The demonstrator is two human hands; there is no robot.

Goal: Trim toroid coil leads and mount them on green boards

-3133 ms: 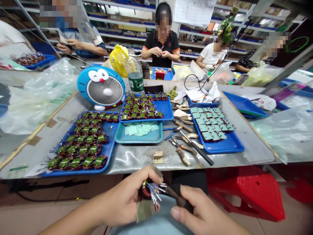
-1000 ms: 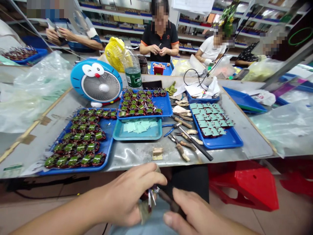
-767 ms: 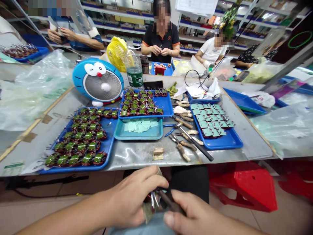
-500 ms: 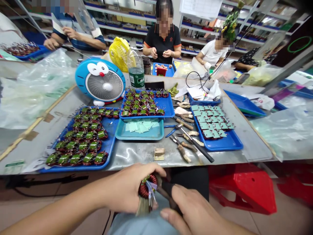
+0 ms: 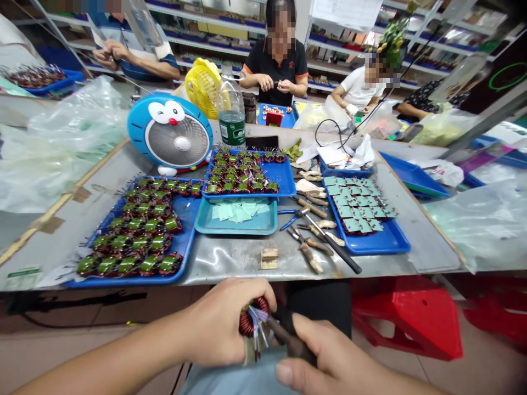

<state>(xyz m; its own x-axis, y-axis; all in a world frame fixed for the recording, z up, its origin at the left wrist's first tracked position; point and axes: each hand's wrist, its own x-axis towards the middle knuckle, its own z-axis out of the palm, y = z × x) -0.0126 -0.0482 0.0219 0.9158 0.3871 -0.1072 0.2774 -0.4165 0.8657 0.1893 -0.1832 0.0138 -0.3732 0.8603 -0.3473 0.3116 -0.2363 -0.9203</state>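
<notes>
Wound coil point(image 5: 247, 325) — L hand point(image 5: 220, 322) curled round it; R hand point(image 5: 327, 351) wrapped on dark tool point(image 5: 290, 341), tip nr coil's wires point(image 5: 258, 332).

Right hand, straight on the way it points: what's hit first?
Likely the wound coil in the left hand: the dark tool in the right hand points up-left at it. Depth is unclear; the tip may be touching it.

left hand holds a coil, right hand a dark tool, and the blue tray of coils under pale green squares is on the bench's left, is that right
Wrong side: in the head view that blue tray is on the right of the bench. The left hand holds a coil, the right hand a dark tool.
</notes>
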